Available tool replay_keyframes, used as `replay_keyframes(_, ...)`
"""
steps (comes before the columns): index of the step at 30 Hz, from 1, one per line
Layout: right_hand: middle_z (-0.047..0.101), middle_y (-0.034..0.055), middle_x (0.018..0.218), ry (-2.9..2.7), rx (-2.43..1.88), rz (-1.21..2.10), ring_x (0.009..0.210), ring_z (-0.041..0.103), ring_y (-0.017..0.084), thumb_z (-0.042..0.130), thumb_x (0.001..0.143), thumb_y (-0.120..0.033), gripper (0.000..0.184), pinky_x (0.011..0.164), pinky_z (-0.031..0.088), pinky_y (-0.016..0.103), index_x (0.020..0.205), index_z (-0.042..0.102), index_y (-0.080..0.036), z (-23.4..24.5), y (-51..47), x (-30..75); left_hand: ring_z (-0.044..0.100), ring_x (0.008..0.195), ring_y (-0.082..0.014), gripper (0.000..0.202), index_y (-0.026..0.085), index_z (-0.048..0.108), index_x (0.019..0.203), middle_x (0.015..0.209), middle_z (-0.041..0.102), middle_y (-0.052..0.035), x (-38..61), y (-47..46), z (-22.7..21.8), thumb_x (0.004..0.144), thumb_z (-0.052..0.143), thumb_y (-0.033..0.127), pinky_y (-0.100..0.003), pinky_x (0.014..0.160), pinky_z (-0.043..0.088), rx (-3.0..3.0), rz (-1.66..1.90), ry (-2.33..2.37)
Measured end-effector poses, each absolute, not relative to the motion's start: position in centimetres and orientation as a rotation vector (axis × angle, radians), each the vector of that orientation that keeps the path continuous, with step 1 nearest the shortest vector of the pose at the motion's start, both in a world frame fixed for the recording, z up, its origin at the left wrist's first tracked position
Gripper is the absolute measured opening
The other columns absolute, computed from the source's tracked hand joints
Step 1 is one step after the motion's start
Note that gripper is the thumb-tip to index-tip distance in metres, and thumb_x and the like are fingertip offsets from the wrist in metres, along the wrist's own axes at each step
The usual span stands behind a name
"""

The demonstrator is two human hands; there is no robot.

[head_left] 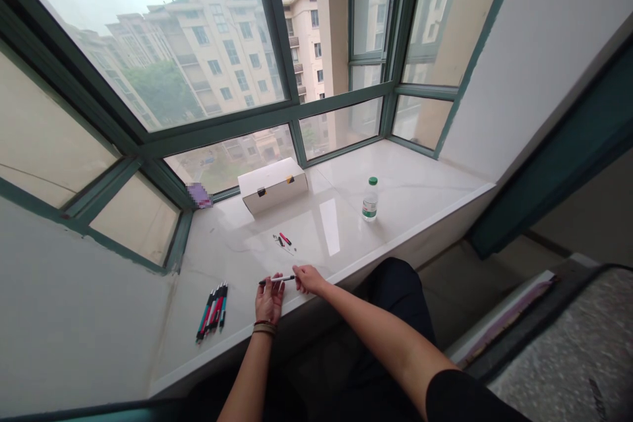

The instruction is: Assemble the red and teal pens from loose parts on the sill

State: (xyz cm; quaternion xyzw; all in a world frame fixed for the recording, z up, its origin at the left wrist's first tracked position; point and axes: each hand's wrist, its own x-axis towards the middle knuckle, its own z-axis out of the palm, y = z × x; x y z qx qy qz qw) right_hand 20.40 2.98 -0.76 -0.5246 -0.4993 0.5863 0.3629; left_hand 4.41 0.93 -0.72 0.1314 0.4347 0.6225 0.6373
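Note:
A white pen with a black grip [283, 278] lies level across the fingers of my left hand [268, 303], its dark end pointing left. My left fingers are curled around it, palm up. My right hand [308, 279] is closed at the pen's other end, thumb and fingertips pinched; any small part between them is hidden. Just beyond my hands lie small loose pen parts [283, 241], some black and one red. To the left, several pens [212, 310] with teal, red, white and black barrels lie side by side on the white sill.
A white box [273, 188] stands against the window. A clear bottle with a green cap [370, 201] stands upright at the right. A small purple packet [199, 195], partly blurred, sits in the left corner. The sill's front edge [395, 247] runs just below my hands.

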Motion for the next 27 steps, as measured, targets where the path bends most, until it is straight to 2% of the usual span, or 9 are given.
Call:
replay_keyframes(2, 0.052, -0.0013, 0.044, -1.314, -1.368, 1.485, 0.034, 0.045, 0.008, 0.039, 0.096, -0.052, 0.056, 0.037, 0.032, 0.018, 0.055, 0.054, -0.017, -0.9, 3.0, 20.3, 0.072, 0.095, -0.0159, 0.005, 0.022, 0.056, 0.091, 0.096, 0.076, -0.0038, 4.4, 1.0, -0.8, 0.091, 0.061, 0.021, -0.033, 0.089, 0.055, 0.302, 1.428, 0.992)
replay_keyframes(5, 0.052, -0.0017, 0.044, -1.32, -1.373, 1.472, 0.034, 0.045, 0.008, 0.046, 0.094, -0.051, 0.052, 0.037, 0.032, 0.019, 0.056, 0.054, -0.016, -1.2, 3.1, 20.2, 0.072, 0.096, -0.0163, 0.006, 0.022, 0.055, 0.091, 0.097, 0.076, -0.0044, 4.3, 1.1, -1.0, 0.091, 0.061, 0.021, -0.034, 0.089, 0.055, 0.298, 1.426, 0.989)
replay_keyframes(9, 0.055, -0.0029, 0.049, -1.31, -1.364, 1.46, 0.036, 0.046, 0.008, 0.049, 0.093, -0.048, 0.042, 0.039, 0.034, 0.019, 0.065, 0.052, -0.017, -1.2, 3.1, 20.3, 0.073, 0.094, -0.0173, 0.007, 0.021, 0.055, 0.091, 0.096, 0.076, -0.0065, 4.3, 1.1, -1.0, 0.091, 0.061, 0.02, -0.035, 0.088, 0.056, 0.288, 1.425, 0.994)
replay_keyframes(12, 0.058, -0.0041, 0.054, -1.269, -1.325, 1.463, 0.038, 0.048, 0.008, 0.049, 0.093, -0.048, 0.034, 0.04, 0.036, 0.018, 0.075, 0.049, -0.019, -1.0, 3.1, 20.4, 0.074, 0.091, -0.019, 0.011, 0.02, 0.053, 0.089, 0.093, 0.076, -0.0065, 4.5, 1.0, -0.8, 0.088, 0.064, 0.021, -0.04, 0.088, 0.056, 0.283, 1.427, 0.984)
replay_keyframes(15, 0.059, -0.0052, 0.055, -1.185, -1.273, 1.515, 0.037, 0.049, 0.009, 0.051, 0.091, -0.053, 0.034, 0.039, 0.036, 0.018, 0.083, 0.046, -0.02, -1.0, 3.1, 20.5, 0.074, 0.09, -0.0199, 0.012, 0.02, 0.052, 0.089, 0.091, 0.077, -0.0067, 4.6, 0.9, -0.7, 0.088, 0.064, 0.019, -0.041, 0.086, 0.057, 0.275, 1.429, 0.967)
replay_keyframes(18, 0.056, -0.0039, 0.051, -1.212, -1.281, 1.558, 0.035, 0.049, 0.009, 0.042, 0.091, -0.062, 0.046, 0.037, 0.035, 0.018, 0.076, 0.049, -0.019, -1.3, 3.1, 20.4, 0.074, 0.091, -0.0199, 0.01, 0.02, 0.053, 0.089, 0.092, 0.077, -0.0083, 4.6, 0.9, -0.7, 0.088, 0.063, 0.017, -0.037, 0.083, 0.058, 0.268, 1.43, 0.951)
replay_keyframes(21, 0.049, -0.0029, 0.042, -1.324, -1.304, 1.55, 0.032, 0.044, 0.009, 0.034, 0.092, -0.063, 0.056, 0.035, 0.033, 0.019, 0.062, 0.05, -0.018, -1.9, 3.2, 20.3, 0.074, 0.093, -0.0205, 0.012, 0.02, 0.054, 0.09, 0.094, 0.077, -0.0092, 4.5, 0.9, -0.9, 0.087, 0.065, 0.017, -0.034, 0.083, 0.058, 0.259, 1.428, 0.929)
replay_keyframes(27, 0.052, -0.004, 0.049, -1.28, -1.253, 1.516, 0.032, 0.045, 0.009, 0.04, 0.09, -0.06, 0.047, 0.033, 0.034, 0.019, 0.069, 0.048, -0.019, -2.9, 3.4, 20.2, 0.074, 0.093, -0.0212, 0.012, 0.018, 0.054, 0.09, 0.096, 0.077, -0.0113, 4.5, 0.9, -1.1, 0.087, 0.066, 0.016, -0.033, 0.08, 0.059, 0.246, 1.424, 0.923)
